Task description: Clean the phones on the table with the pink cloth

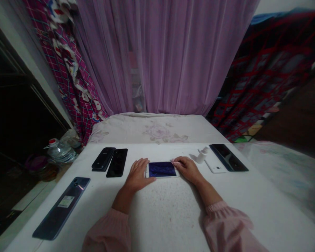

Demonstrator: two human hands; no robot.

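A white smartphone lies flat and sideways on the white table, its screen lit dark blue. My left hand grips its left end, with the thumb at the lower edge and the fingers at the upper corner. At the opposite end, my right hand is closed in a pinch over the upper right corner. Between those fingertips shows a small, thin, pale pink thing, too small to name. Just beyond my right hand stands a small white spray bottle.
Dark phones lie at the left, with a larger phone nearer me. A white phone and dark phones lie at the right. A purple curtain hangs behind; a water jug stands off the table's left side.
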